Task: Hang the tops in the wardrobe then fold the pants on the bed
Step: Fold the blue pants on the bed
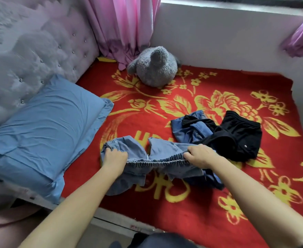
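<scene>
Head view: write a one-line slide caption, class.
Left hand and right hand grip light blue pants by the waistband over a red blanket; other garments lie beside.

Both hands gripped light denim pants [165, 165] by the elastic waistband, left hand [114, 159] and right hand [200, 155] apart, above the red blanket [191, 208]; black shorts [240, 138] lay nearby

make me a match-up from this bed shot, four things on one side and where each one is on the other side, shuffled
Things
1. grey plush toy
2. blue pillow
3. light denim pants
4. black shorts

Places
a. waistband gripped by the left hand and right hand
b. at the foot of the pink curtain, far corner
c. partly over the darker denim garment, on the right
d. beside the tufted headboard

Pairs: 1-b, 2-d, 3-a, 4-c
</scene>
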